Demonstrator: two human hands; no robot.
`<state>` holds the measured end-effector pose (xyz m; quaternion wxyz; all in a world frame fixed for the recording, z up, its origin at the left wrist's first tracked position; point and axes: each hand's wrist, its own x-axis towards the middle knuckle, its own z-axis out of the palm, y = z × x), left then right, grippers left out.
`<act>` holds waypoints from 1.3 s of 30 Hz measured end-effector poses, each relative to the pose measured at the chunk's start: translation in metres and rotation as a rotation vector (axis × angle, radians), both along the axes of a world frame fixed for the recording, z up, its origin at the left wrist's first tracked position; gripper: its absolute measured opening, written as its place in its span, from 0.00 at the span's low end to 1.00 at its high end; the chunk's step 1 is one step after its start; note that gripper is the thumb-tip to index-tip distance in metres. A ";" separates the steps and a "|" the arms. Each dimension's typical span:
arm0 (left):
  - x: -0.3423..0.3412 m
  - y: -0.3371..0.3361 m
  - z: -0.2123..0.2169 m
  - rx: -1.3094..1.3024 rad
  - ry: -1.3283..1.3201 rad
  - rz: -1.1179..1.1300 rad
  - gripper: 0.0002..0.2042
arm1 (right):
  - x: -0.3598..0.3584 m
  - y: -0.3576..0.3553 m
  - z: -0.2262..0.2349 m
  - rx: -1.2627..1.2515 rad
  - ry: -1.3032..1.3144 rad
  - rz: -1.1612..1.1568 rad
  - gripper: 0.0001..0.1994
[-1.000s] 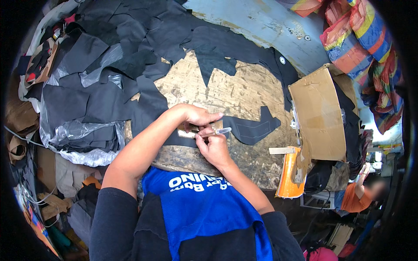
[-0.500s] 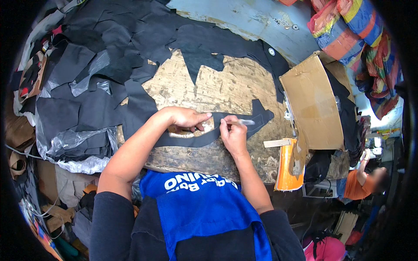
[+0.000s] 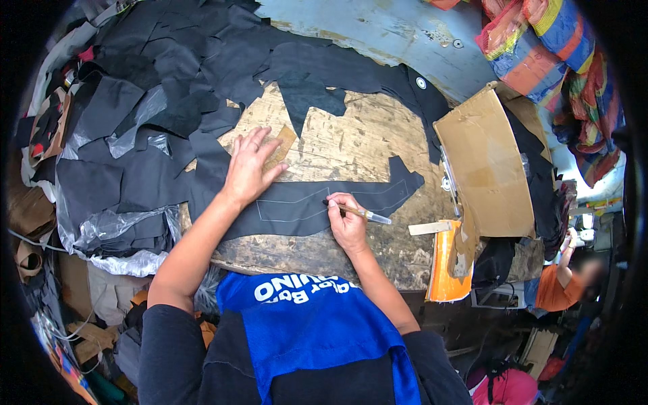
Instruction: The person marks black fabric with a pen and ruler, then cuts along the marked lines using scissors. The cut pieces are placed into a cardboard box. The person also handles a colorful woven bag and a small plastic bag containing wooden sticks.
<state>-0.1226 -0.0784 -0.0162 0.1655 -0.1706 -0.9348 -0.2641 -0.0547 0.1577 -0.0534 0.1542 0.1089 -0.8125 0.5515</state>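
Scuffed wooden boarding forms the work surface, with a pale blue surface beyond it, far ahead of the grip. From the head view, the right hand pinches a slim pen between thumb and fingers, its clear end slanting out to the right and toward the wearer. Its dark end points ahead and to the left; whether it touches anything is too small to tell. Directly under this grip lies a long black piece, reaching out to both sides. Thin pale lines outline one angular shape to the left of the pinch and another to its right.

Ahead and to the left of the pen, the left hand lies palm down with its fingers spread. Those fingers partly cover a flat tan piece; whether they press on it, I cannot tell. Farther left of the grip, black offcuts lie heaped with clear plastic. To the right of the pen are a pale strip, an orange sheet and, farther ahead, a cardboard panel.
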 end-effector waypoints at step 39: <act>0.131 -0.086 -0.008 0.822 -0.376 0.612 0.45 | -0.012 0.220 0.079 0.443 -0.260 -0.869 0.16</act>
